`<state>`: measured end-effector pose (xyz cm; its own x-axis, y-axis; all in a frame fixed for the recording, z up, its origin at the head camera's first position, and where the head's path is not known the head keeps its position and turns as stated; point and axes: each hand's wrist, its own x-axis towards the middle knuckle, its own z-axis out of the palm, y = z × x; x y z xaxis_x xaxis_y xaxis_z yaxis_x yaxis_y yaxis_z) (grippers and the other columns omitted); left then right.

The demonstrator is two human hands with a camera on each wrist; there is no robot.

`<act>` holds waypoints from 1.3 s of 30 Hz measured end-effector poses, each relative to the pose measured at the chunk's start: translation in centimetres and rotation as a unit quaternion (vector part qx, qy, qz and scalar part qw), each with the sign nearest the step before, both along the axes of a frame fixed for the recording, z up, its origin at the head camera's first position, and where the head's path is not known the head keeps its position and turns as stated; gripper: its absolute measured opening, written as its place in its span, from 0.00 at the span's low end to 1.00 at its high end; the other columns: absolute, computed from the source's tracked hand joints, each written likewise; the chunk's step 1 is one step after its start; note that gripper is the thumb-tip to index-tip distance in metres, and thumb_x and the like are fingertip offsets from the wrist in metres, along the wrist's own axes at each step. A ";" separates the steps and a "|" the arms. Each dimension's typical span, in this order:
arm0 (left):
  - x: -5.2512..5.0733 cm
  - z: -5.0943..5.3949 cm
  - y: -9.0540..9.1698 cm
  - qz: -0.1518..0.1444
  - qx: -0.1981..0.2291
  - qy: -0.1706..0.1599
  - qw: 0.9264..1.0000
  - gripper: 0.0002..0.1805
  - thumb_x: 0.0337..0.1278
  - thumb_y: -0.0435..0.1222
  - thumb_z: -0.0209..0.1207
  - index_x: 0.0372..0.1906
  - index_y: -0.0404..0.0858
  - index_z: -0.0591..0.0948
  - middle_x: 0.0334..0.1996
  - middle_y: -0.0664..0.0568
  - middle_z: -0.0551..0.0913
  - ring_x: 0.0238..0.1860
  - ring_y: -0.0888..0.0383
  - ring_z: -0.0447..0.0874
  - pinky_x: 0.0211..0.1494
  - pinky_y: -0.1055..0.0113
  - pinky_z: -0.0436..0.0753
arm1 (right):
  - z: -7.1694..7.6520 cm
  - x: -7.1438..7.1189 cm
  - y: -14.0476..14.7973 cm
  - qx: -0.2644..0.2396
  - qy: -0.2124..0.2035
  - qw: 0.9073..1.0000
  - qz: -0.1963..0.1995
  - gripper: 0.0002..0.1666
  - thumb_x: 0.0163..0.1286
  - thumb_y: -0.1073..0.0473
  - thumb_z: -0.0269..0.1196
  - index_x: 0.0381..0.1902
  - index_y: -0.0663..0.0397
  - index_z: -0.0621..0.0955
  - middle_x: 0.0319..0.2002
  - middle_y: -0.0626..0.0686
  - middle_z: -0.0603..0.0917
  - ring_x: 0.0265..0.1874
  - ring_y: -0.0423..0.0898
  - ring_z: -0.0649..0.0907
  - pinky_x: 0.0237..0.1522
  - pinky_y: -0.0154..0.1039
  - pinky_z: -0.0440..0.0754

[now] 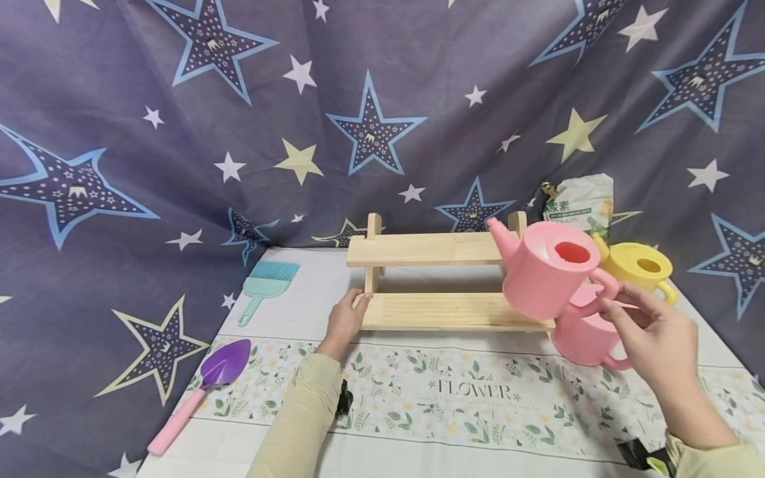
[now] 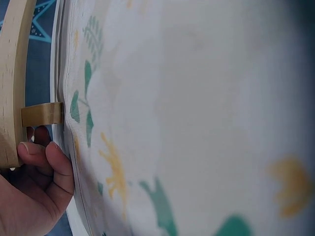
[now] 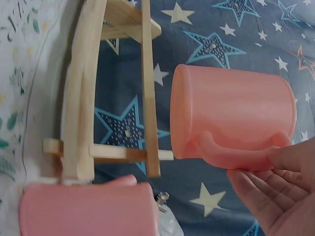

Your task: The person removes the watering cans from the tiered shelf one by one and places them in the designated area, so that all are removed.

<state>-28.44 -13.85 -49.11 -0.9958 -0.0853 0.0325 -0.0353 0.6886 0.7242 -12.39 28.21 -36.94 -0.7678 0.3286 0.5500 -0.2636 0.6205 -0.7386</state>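
Observation:
My right hand (image 1: 662, 337) pinches the handle of a pink watering can (image 1: 534, 287), held up in the air near the right end of a two-tier wooden plant stand (image 1: 442, 311). Seen from the right wrist, the can's smooth body (image 3: 241, 105) hangs apart from the stand, thumb and fingers closed about its handle. At the left end of the lower shelf, my left hand (image 1: 345, 321) grips the board's edge; the left wrist view shows curled fingers (image 2: 60, 167) there. A second pink watering can (image 1: 581, 340) stands on the table, partly hidden behind the raised one and my right hand.
A yellow watering can (image 1: 635, 262) and a clipped white bag (image 1: 580, 199) stand at the back right. On the left lie a teal brush (image 1: 269, 279) and a purple trowel with a pink handle (image 1: 224, 363). A star-patterned cloth (image 1: 370, 126) hangs behind the table.

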 end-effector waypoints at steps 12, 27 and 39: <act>-0.2 -0.2 -0.2 0.003 0.001 -0.014 1.000 0.23 0.72 0.53 0.48 0.58 0.43 0.77 0.55 0.43 0.81 0.53 0.44 0.80 0.55 0.49 0.76 | 0.8 0.6 2.8 0.010 -0.027 0.996 -0.082 0.21 0.62 0.68 0.68 0.54 0.65 0.81 0.31 0.16 0.72 0.26 0.12 0.74 0.34 0.13 0.71; -0.3 0.0 -0.2 0.007 0.000 -0.020 1.000 0.23 0.72 0.53 0.47 0.59 0.43 0.77 0.55 0.44 0.81 0.51 0.46 0.81 0.55 0.49 0.76 | -0.1 0.7 6.5 -0.051 0.084 0.995 -0.031 0.21 0.67 0.75 0.58 0.46 0.41 0.80 0.35 0.27 0.80 0.32 0.20 0.80 0.37 0.15 0.74; -0.4 0.1 -0.2 0.004 0.001 -0.017 1.000 0.23 0.72 0.54 0.47 0.59 0.44 0.77 0.54 0.44 0.82 0.49 0.46 0.81 0.53 0.50 0.77 | -10.0 -2.5 19.1 -0.021 0.124 0.991 -0.037 0.16 0.69 0.73 0.58 0.54 0.62 0.79 0.40 0.31 0.80 0.39 0.25 0.79 0.42 0.15 0.73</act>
